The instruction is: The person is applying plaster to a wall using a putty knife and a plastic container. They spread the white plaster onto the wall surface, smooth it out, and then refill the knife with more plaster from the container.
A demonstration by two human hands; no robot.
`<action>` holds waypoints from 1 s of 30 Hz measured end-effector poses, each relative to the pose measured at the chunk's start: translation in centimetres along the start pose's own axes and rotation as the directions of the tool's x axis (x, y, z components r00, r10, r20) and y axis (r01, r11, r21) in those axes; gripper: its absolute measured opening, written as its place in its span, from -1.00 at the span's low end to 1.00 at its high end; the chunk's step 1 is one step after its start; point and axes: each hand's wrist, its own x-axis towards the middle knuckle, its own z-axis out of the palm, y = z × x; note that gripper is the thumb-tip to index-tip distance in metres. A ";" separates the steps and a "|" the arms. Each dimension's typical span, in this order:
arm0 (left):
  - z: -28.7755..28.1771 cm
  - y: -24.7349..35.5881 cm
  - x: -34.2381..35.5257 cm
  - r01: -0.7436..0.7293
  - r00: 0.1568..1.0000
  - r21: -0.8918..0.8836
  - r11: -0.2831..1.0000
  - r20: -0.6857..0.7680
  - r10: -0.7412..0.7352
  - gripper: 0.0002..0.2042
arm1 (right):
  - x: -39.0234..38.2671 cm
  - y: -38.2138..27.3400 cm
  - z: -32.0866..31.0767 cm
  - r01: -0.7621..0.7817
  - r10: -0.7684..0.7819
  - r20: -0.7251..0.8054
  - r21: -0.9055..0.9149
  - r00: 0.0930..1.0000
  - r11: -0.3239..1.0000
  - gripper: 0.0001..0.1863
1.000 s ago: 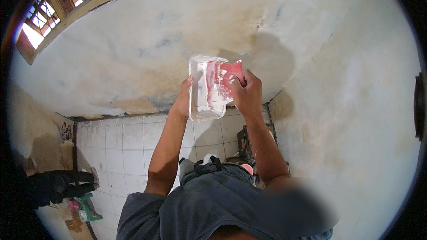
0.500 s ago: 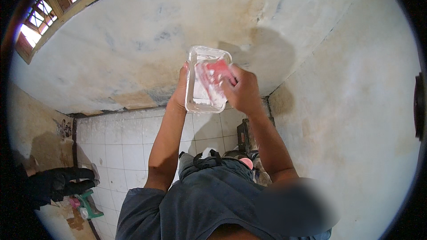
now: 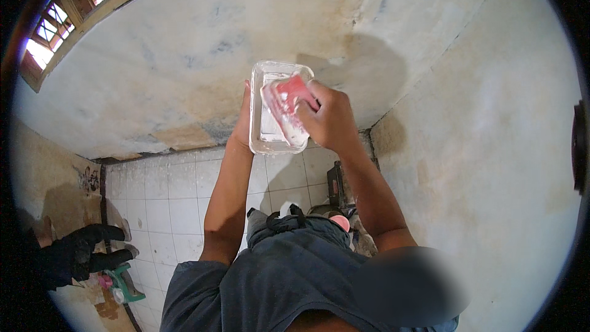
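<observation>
The red spreader [image 3: 291,90] has tilted inward over the tray [image 3: 253,117], seemingly working paste [image 3: 297,130], right hand [image 3: 330,117] gripping it, left hand [image 3: 242,124] clasping the tray's left side.

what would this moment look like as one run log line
left hand: holds white-smeared plastic tray | right hand: grips red spreader, over tray | wall: patchy, beyond tray

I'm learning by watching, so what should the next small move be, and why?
Probably wipe the scraper lightly against the edge of the tray to even its load: its red face carries patchy white paste, the right hand already holds it over the tray, and the left hand supports the tray's left side.
</observation>
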 end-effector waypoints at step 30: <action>-1.2 0.2 0.7 -0.101 0.933 0.157 0.983 -0.327 0.148 -0.30 | -1.2 7.5 2.7 -0.264 0.279 -0.144 0.115 0.949 0.958 -0.75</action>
